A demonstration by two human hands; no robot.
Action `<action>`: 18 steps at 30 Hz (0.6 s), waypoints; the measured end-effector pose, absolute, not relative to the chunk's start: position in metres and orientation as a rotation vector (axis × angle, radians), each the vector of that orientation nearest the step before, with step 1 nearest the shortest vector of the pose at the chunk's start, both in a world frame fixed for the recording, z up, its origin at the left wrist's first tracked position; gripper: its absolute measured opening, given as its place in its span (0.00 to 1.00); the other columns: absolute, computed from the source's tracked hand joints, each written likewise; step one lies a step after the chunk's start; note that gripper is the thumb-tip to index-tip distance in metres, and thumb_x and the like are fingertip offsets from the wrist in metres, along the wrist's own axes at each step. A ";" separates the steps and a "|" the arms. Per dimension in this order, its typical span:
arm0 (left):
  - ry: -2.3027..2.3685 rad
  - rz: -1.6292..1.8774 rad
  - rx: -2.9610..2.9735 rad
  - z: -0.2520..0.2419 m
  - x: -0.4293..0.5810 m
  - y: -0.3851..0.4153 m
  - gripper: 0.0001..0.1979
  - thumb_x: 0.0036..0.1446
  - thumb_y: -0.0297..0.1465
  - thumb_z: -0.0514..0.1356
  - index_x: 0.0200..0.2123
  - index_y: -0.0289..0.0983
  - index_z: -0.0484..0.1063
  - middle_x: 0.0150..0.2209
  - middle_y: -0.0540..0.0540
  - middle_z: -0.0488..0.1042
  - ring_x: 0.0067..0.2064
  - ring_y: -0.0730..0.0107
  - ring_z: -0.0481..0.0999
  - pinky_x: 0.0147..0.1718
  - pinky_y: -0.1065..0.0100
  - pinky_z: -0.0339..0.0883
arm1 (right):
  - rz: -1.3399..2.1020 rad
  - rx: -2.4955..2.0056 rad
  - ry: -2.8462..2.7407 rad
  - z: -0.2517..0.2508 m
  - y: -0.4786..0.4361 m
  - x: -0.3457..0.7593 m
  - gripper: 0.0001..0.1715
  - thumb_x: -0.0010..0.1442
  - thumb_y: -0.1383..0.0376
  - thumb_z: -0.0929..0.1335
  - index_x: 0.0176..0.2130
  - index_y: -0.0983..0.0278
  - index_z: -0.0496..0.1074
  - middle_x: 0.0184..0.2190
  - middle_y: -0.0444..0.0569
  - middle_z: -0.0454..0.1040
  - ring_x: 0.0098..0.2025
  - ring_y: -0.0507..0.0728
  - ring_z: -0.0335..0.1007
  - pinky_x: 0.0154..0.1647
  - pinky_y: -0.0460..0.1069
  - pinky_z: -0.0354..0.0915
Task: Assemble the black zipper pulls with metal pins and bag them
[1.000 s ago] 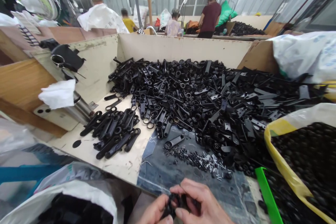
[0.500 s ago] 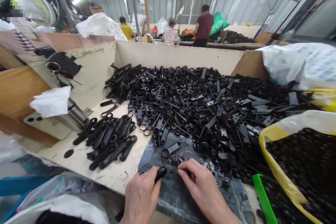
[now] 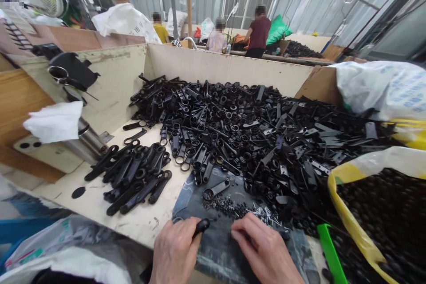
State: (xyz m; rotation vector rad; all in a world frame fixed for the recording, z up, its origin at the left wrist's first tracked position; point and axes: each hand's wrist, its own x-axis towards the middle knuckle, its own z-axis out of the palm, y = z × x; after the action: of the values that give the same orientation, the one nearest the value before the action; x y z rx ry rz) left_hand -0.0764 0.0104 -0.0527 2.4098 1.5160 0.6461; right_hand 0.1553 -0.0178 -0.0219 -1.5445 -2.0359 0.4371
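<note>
Right hand [image 3: 262, 248] slid lower and nearer left, now resting on denim cloth [image 3: 188, 199], fingers loosely curled, any hold hidden, cannot tell. Left hand [image 3: 175, 250] closed around black plastic piece [image 3: 202, 226], end poking out above thumb. Small black bits [image 3: 226, 206] and silver pins [image 3: 262, 215] just beyond hands. Heap of black parts [image 3: 233, 137] behind.

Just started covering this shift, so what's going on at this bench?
A person works at a wide bin heaped with black plastic parts. Their left hand grips a black plastic piece. Their right hand lies on a dark denim cloth, near small black and silver bits. Other people are further back.
</note>
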 end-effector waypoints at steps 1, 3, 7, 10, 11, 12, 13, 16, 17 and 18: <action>1.510 0.657 2.412 -0.054 -0.077 0.010 0.10 0.67 0.24 0.54 0.39 0.43 0.74 0.32 0.51 0.82 0.33 0.61 0.81 0.35 0.62 0.62 | 0.453 -1.557 -1.995 -0.019 -0.016 0.156 0.19 0.78 0.59 0.58 0.39 0.58 0.72 0.33 0.45 0.76 0.32 0.54 0.78 0.32 0.46 0.69; 1.506 0.682 2.412 -0.054 -0.077 0.010 0.10 0.68 0.24 0.54 0.39 0.43 0.74 0.31 0.52 0.82 0.33 0.61 0.81 0.34 0.62 0.61 | 0.458 -1.579 -1.978 -0.015 -0.009 0.153 0.18 0.77 0.61 0.58 0.40 0.58 0.72 0.35 0.46 0.76 0.33 0.55 0.78 0.33 0.46 0.69; 1.566 0.736 2.317 -0.051 -0.078 0.009 0.09 0.68 0.27 0.56 0.36 0.44 0.74 0.29 0.53 0.81 0.31 0.60 0.79 0.33 0.63 0.61 | 0.352 -1.631 -2.180 -0.018 0.011 0.140 0.14 0.75 0.67 0.61 0.40 0.59 0.74 0.36 0.46 0.76 0.32 0.56 0.79 0.32 0.47 0.68; 1.646 0.793 2.086 -0.046 -0.078 0.007 0.08 0.66 0.32 0.59 0.34 0.45 0.76 0.27 0.52 0.80 0.31 0.60 0.78 0.32 0.65 0.61 | 0.289 -1.646 -2.249 -0.024 0.018 0.134 0.12 0.72 0.68 0.64 0.37 0.60 0.75 0.35 0.47 0.76 0.29 0.58 0.79 0.28 0.48 0.66; 1.661 0.811 1.962 -0.044 -0.078 0.007 0.09 0.66 0.35 0.60 0.33 0.45 0.76 0.26 0.51 0.79 0.30 0.60 0.77 0.31 0.67 0.61 | 0.287 -1.642 -2.247 -0.025 0.018 0.133 0.12 0.71 0.69 0.64 0.37 0.61 0.75 0.34 0.47 0.76 0.28 0.57 0.78 0.28 0.47 0.66; 1.656 0.827 1.823 -0.041 -0.077 0.007 0.11 0.65 0.39 0.60 0.31 0.44 0.76 0.25 0.51 0.78 0.29 0.61 0.76 0.30 0.68 0.61 | 0.281 -1.637 -2.249 -0.025 0.017 0.133 0.13 0.72 0.69 0.64 0.37 0.61 0.75 0.34 0.47 0.76 0.28 0.57 0.78 0.28 0.47 0.66; 1.630 0.843 1.671 -0.038 -0.075 0.008 0.13 0.64 0.42 0.61 0.30 0.43 0.76 0.24 0.51 0.76 0.29 0.62 0.74 0.30 0.69 0.62 | 0.293 -1.620 -2.238 -0.024 0.015 0.134 0.13 0.72 0.68 0.63 0.37 0.61 0.74 0.35 0.47 0.76 0.29 0.56 0.78 0.29 0.47 0.67; 1.455 0.873 1.276 -0.027 -0.068 0.011 0.21 0.58 0.51 0.64 0.28 0.39 0.75 0.26 0.51 0.74 0.31 0.64 0.72 0.31 0.70 0.64 | 0.479 -1.473 -2.075 -0.016 0.005 0.137 0.12 0.73 0.67 0.62 0.40 0.60 0.74 0.37 0.47 0.78 0.33 0.54 0.78 0.35 0.44 0.69; 1.395 0.875 1.191 -0.023 -0.066 0.012 0.23 0.55 0.53 0.65 0.28 0.38 0.76 0.26 0.50 0.74 0.32 0.64 0.72 0.32 0.71 0.64 | 0.559 -1.408 -1.996 -0.013 0.001 0.138 0.10 0.73 0.66 0.63 0.40 0.60 0.74 0.36 0.46 0.78 0.34 0.53 0.77 0.36 0.44 0.69; 1.348 0.870 1.132 -0.019 -0.063 0.013 0.24 0.53 0.54 0.67 0.28 0.37 0.77 0.27 0.50 0.74 0.33 0.64 0.72 0.33 0.71 0.64 | 0.625 -1.352 -1.920 -0.011 -0.003 0.139 0.09 0.72 0.66 0.65 0.40 0.60 0.74 0.36 0.45 0.79 0.33 0.53 0.76 0.36 0.44 0.69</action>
State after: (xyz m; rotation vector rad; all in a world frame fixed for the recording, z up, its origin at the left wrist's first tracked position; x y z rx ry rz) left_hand -0.0628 0.0130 -0.0188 1.1319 1.3477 0.8702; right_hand 0.1391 -0.0027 -0.0105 -1.3521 -1.9201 0.6247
